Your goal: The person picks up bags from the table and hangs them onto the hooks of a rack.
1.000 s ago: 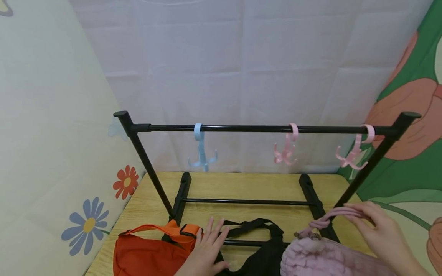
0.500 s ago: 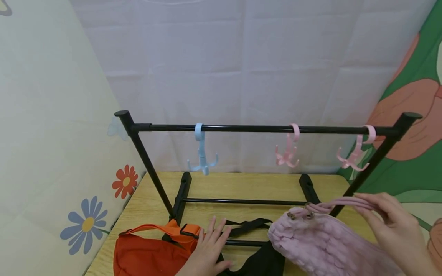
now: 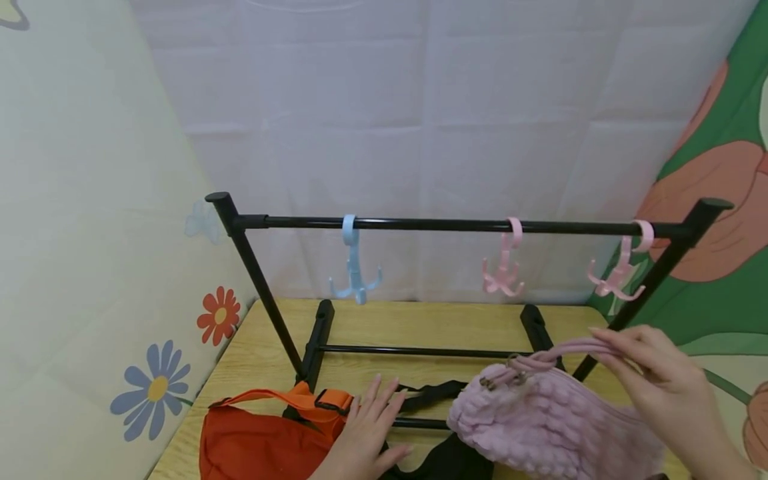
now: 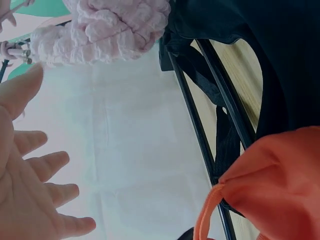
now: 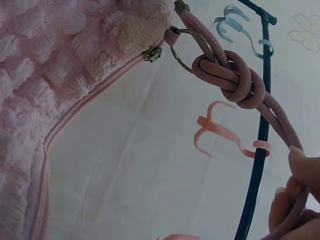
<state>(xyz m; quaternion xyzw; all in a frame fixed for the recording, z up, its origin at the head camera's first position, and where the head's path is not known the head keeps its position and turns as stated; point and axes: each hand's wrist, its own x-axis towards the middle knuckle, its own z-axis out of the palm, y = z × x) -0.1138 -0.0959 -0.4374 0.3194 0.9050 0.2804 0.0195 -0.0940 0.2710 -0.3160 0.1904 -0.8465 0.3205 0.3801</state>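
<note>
The pink plush bag (image 3: 546, 423) hangs slanted in front of the rack's right half, below the pink hooks, its rounded end close over the black bag (image 3: 459, 459). Your right grip (image 3: 663, 383) pinches the bag's strap (image 3: 570, 345) between thumb and curled fingers, the gap closed down to the cord. From the right wrist you see the strap's knot (image 5: 235, 77) well clear of your fingertips and the bag's zip edge (image 5: 46, 175) facing the wall cloth (image 3: 384, 133).

Your left grip (image 3: 369, 430) has its fingers spread wide and holds nothing; in the head view it overlaps the strap end of the orange bag (image 3: 258, 447), but you cannot tell whether it touches.

Over the bag, the black rack (image 3: 256, 280) carries its top rail (image 3: 420, 225). You have a long stretch of rail between the blue hook (image 3: 354, 267) and the inner pink hook (image 3: 504, 267), a shorter one to the outer pink hook (image 3: 618, 270), and a tight gap between that hook and the right upright (image 3: 666, 263). Behind the rack's feet, the surface (image 3: 420, 320) runs to a back edge along the wall cloth.
</note>
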